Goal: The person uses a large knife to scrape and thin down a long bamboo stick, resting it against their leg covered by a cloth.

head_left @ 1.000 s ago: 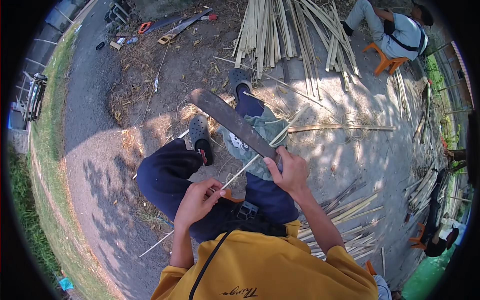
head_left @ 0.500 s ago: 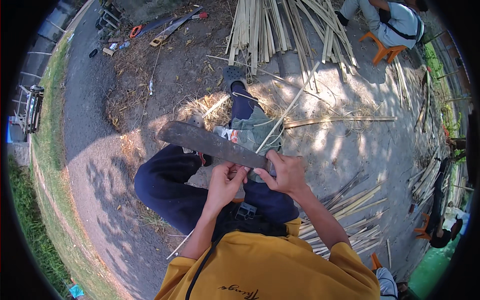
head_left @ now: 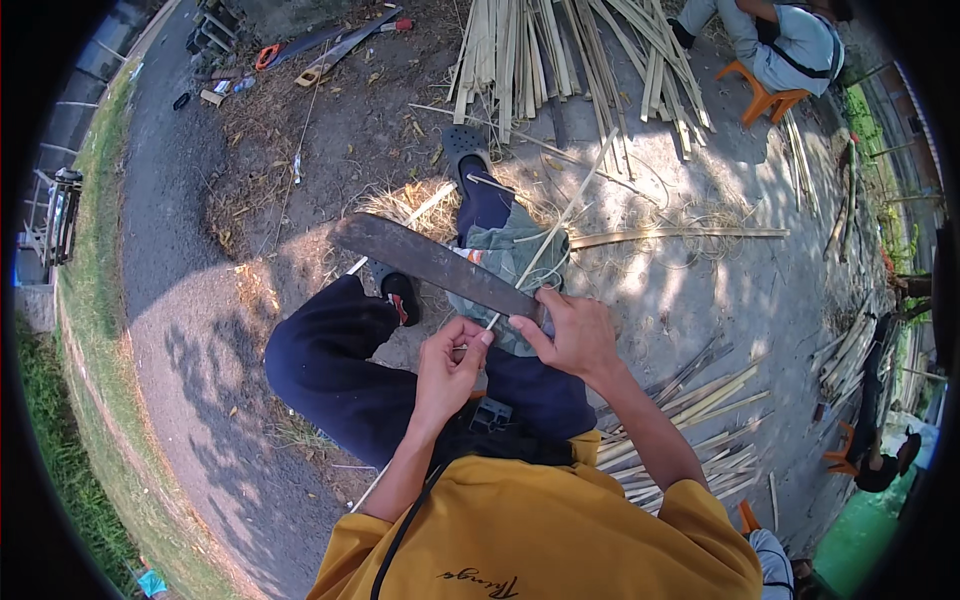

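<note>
My right hand (head_left: 572, 335) is closed round the handle end of a broad dark machete (head_left: 430, 262), its blade pointing up and left across my lap. Its thumb lies along the near end of the blade. My left hand (head_left: 452, 362) pinches a thin pale bamboo strip (head_left: 575, 203) between thumb and fingers. From that pinch the strip passes beneath the blade and slants up to the right. Under both lies a grey-green cloth (head_left: 545, 262) draped over my leg. The handle is mostly hidden by my right hand.
Long bamboo strips (head_left: 515, 60) lie heaped ahead, more (head_left: 700, 420) to my right. Fine shavings (head_left: 660, 225) litter the ground near a flat bamboo length (head_left: 690, 236). Handsaws (head_left: 345, 48) rest at the far left. A person (head_left: 795, 50) sits on an orange stool (head_left: 762, 97) at the far right.
The machete's tip has swung up and to the right, and the blade sits farther from my left hand. More of the strip shows between them. My left hand has shifted slightly down and left.
</note>
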`<move>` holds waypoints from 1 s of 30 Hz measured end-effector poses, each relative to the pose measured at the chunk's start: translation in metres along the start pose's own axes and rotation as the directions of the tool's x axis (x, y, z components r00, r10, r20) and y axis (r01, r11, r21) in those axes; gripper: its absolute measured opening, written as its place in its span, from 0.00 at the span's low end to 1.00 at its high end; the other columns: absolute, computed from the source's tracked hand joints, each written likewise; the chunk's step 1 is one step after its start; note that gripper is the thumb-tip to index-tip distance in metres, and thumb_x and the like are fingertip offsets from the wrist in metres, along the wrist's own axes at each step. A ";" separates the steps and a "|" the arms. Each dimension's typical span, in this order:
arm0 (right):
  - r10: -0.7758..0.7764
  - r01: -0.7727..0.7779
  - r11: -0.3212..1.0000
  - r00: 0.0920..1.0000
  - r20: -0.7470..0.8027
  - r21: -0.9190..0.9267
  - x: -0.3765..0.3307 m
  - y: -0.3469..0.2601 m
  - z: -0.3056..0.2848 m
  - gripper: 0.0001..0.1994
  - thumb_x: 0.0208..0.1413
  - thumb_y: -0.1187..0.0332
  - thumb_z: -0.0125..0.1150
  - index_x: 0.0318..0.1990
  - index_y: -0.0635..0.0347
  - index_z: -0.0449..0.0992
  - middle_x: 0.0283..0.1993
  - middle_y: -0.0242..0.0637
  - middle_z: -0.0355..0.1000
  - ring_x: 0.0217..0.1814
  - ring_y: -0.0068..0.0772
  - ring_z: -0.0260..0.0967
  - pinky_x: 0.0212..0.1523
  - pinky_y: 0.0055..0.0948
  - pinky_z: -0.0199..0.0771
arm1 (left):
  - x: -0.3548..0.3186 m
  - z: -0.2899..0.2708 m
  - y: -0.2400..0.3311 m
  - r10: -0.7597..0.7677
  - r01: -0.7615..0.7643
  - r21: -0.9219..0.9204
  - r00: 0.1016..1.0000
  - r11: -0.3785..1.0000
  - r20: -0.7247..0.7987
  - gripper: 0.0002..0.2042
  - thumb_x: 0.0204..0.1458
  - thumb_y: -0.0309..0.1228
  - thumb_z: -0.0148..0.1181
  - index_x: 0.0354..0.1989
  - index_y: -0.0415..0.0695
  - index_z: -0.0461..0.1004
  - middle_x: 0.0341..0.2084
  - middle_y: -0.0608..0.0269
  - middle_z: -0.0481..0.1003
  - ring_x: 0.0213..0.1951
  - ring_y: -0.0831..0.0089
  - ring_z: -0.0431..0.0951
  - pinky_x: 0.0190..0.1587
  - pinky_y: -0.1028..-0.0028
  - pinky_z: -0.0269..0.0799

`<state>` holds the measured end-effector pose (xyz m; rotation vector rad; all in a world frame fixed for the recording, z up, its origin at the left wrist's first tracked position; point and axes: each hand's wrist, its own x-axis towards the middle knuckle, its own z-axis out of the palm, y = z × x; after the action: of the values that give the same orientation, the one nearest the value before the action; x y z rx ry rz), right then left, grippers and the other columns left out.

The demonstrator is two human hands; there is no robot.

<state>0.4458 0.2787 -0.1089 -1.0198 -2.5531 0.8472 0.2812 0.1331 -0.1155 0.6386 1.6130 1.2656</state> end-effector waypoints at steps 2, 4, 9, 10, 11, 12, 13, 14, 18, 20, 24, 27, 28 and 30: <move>0.003 -0.003 1.000 1.000 -0.007 -0.006 -0.002 0.000 0.000 0.24 0.62 0.44 0.67 0.40 0.60 0.78 0.24 0.47 0.77 0.26 0.55 0.79 0.28 0.47 0.76 | -0.006 -0.003 0.001 0.014 -0.013 0.030 1.000 0.999 -0.015 0.07 0.69 0.27 0.62 0.37 0.40 0.76 0.24 0.75 0.73 0.26 0.90 0.66 0.29 0.83 0.60; 0.008 -0.008 1.000 1.000 -0.015 -0.013 -0.003 0.001 0.000 0.24 0.62 0.44 0.67 0.40 0.60 0.78 0.24 0.48 0.77 0.26 0.56 0.79 0.28 0.47 0.76 | -0.015 -0.006 0.008 -0.031 0.037 0.131 0.998 0.991 -0.048 0.07 0.66 0.26 0.64 0.35 0.36 0.77 0.21 0.71 0.75 0.25 0.89 0.66 0.26 0.80 0.62; -0.028 0.026 0.995 0.999 -0.028 -0.094 -0.009 -0.005 0.008 0.24 0.62 0.44 0.68 0.40 0.59 0.77 0.23 0.48 0.76 0.25 0.56 0.79 0.28 0.48 0.76 | -0.029 -0.015 -0.008 -0.022 0.032 0.129 0.997 0.991 -0.077 0.07 0.66 0.26 0.64 0.36 0.36 0.77 0.21 0.71 0.76 0.24 0.89 0.66 0.24 0.79 0.61; -0.029 0.027 0.995 0.999 -0.027 -0.095 -0.009 -0.006 0.008 0.24 0.62 0.44 0.68 0.40 0.59 0.77 0.23 0.48 0.76 0.25 0.56 0.79 0.28 0.48 0.76 | -0.028 -0.015 -0.007 -0.029 0.038 0.120 0.997 0.992 -0.076 0.07 0.66 0.27 0.64 0.36 0.36 0.77 0.21 0.71 0.76 0.24 0.89 0.65 0.24 0.79 0.60; -0.024 0.024 0.998 1.000 -0.012 -0.053 -0.006 -0.006 0.008 0.24 0.62 0.44 0.67 0.41 0.59 0.77 0.23 0.48 0.77 0.25 0.56 0.79 0.29 0.48 0.76 | -0.024 -0.012 -0.005 -0.027 0.036 0.118 0.996 0.992 -0.080 0.07 0.66 0.27 0.64 0.36 0.36 0.77 0.21 0.71 0.76 0.24 0.89 0.65 0.24 0.79 0.60; -0.020 0.020 1.000 1.000 0.004 -0.010 -0.004 -0.007 0.007 0.24 0.62 0.44 0.67 0.41 0.59 0.77 0.23 0.48 0.77 0.26 0.56 0.79 0.29 0.49 0.76 | -0.019 -0.007 -0.003 0.014 -0.003 0.122 0.996 0.993 -0.090 0.07 0.66 0.26 0.64 0.36 0.36 0.77 0.21 0.71 0.76 0.24 0.90 0.66 0.24 0.80 0.60; -0.025 0.025 1.000 1.000 0.005 -0.011 -0.003 -0.009 0.007 0.24 0.62 0.44 0.67 0.41 0.59 0.77 0.23 0.48 0.77 0.26 0.56 0.79 0.29 0.49 0.76 | -0.017 -0.004 -0.002 0.054 -0.042 0.126 0.993 0.991 -0.100 0.07 0.66 0.26 0.64 0.36 0.36 0.78 0.21 0.71 0.76 0.25 0.90 0.67 0.24 0.80 0.60; -0.036 0.036 0.998 0.999 0.009 -0.058 -0.004 -0.009 0.006 0.24 0.62 0.44 0.67 0.41 0.59 0.77 0.23 0.48 0.77 0.26 0.56 0.79 0.29 0.49 0.77 | -0.017 -0.004 -0.001 0.057 -0.044 0.125 0.994 0.991 -0.097 0.07 0.66 0.26 0.64 0.36 0.36 0.78 0.21 0.71 0.76 0.25 0.90 0.67 0.24 0.80 0.60; -0.030 0.030 1.000 0.999 -0.024 0.004 -0.001 0.001 0.004 0.24 0.62 0.44 0.67 0.41 0.59 0.77 0.24 0.49 0.77 0.26 0.57 0.79 0.29 0.50 0.77 | -0.033 -0.013 -0.002 0.008 -0.001 0.112 0.998 0.994 -0.058 0.07 0.67 0.26 0.63 0.36 0.37 0.77 0.23 0.72 0.75 0.25 0.90 0.68 0.25 0.82 0.59; -0.025 0.024 0.999 0.999 -0.030 -0.043 -0.008 -0.005 0.007 0.24 0.62 0.44 0.67 0.41 0.59 0.77 0.24 0.49 0.77 0.26 0.58 0.79 0.29 0.50 0.77 | -0.037 -0.016 -0.004 -0.028 0.032 0.089 0.999 0.996 -0.041 0.06 0.68 0.26 0.63 0.36 0.38 0.76 0.23 0.74 0.74 0.25 0.91 0.66 0.26 0.83 0.58; -0.027 0.026 0.995 1.000 -0.010 -0.099 -0.008 -0.012 0.008 0.24 0.62 0.43 0.66 0.42 0.59 0.77 0.24 0.49 0.78 0.27 0.58 0.79 0.29 0.50 0.77 | -0.026 -0.007 -0.004 -0.001 0.009 0.098 0.997 0.995 -0.077 0.08 0.67 0.26 0.64 0.36 0.35 0.77 0.24 0.69 0.78 0.26 0.90 0.69 0.24 0.80 0.60; -0.041 0.043 0.992 0.999 0.024 -0.118 -0.005 -0.013 0.007 0.24 0.63 0.44 0.66 0.41 0.59 0.77 0.24 0.49 0.78 0.26 0.58 0.79 0.29 0.51 0.77 | -0.025 -0.008 -0.004 0.023 -0.013 0.116 0.996 0.993 -0.087 0.08 0.67 0.27 0.64 0.36 0.35 0.77 0.23 0.70 0.78 0.26 0.91 0.69 0.24 0.80 0.59; -0.042 0.044 0.992 0.999 0.024 -0.120 -0.004 -0.010 0.006 0.24 0.63 0.44 0.66 0.41 0.59 0.77 0.24 0.49 0.78 0.26 0.58 0.79 0.29 0.51 0.77 | -0.028 -0.011 -0.004 0.031 -0.019 0.125 0.996 0.992 -0.089 0.08 0.67 0.27 0.64 0.36 0.36 0.77 0.23 0.70 0.78 0.25 0.91 0.68 0.23 0.80 0.58; 0.010 -0.010 1.000 1.000 -0.017 -0.014 -0.002 -0.003 0.003 0.24 0.63 0.43 0.66 0.41 0.58 0.77 0.24 0.49 0.78 0.26 0.57 0.79 0.29 0.50 0.76 | -0.045 -0.020 -0.013 0.008 -0.001 0.101 0.998 0.995 -0.068 0.07 0.67 0.27 0.64 0.36 0.36 0.77 0.23 0.70 0.78 0.25 0.91 0.68 0.23 0.80 0.57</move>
<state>0.4446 0.2745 -0.1096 -1.0406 -2.5454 0.8207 0.2838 0.0829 -0.1111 0.6674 1.7415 1.2270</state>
